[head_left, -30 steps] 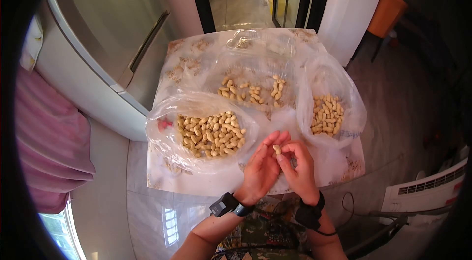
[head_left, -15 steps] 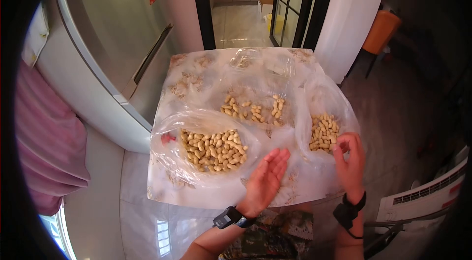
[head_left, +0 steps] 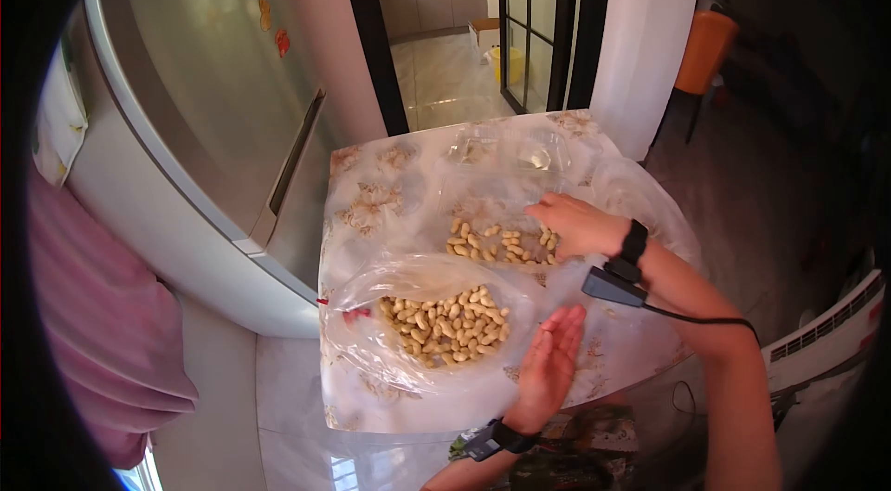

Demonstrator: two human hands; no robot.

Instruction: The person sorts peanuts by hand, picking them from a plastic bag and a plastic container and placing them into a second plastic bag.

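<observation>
My right hand [head_left: 583, 227] reaches across to the peanuts [head_left: 501, 245] scattered in the middle of the table on clear plastic. One finger stretches out to the left; the other fingertips are partly hidden beneath the hand, beside the right-hand peanuts. Near the table's front edge, my left hand [head_left: 549, 363] is held with its palm turned up, fingers long and slightly cupped, nothing in it. To its left lies an open clear plastic bag [head_left: 357, 352] with a large heap of peanuts [head_left: 445, 324]. A second plastic bag [head_left: 640, 189] lies behind my right forearm, its contents hidden.
Clear plastic containers [head_left: 534, 149] stand at the back of the flower-patterned table [head_left: 371, 203]. A fridge [head_left: 213, 101] rises on the left. On the right are an orange chair [head_left: 707, 50] and a white appliance [head_left: 826, 329]. A cable hangs from my right wrist.
My right hand has left the right-hand bag and moved left and away from me to the middle peanuts. My left hand stays palm up. The camera view has shifted.
</observation>
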